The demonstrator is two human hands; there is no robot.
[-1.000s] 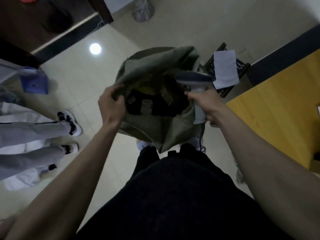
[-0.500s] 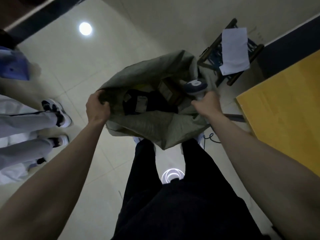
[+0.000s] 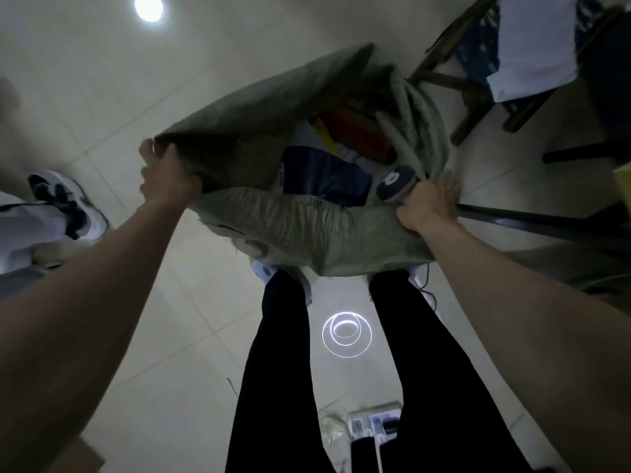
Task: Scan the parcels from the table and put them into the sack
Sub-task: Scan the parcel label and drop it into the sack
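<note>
A grey-green woven sack (image 3: 307, 227) hangs open in front of my legs, held between both hands. My left hand (image 3: 169, 177) grips the sack's left rim. At the right rim, my right hand (image 3: 428, 204) grips the cloth together with the handle of a blue and white scanner (image 3: 396, 182), whose head points into the sack. Inside lie several parcels: a dark blue one (image 3: 327, 175) in front, a red one (image 3: 358, 133) behind it. The table itself is almost out of view.
A wooden stool (image 3: 478, 83) with a white parcel bag (image 3: 532, 46) on it stands at the top right. Another person's shoes (image 3: 68, 206) are at the left. A power strip (image 3: 375, 423) and cables lie on the tiled floor behind my feet.
The view has tilted down toward my feet. The sack has been lowered and pulled wider, so the parcels inside show more. Both hands keep their hold on the rim.
</note>
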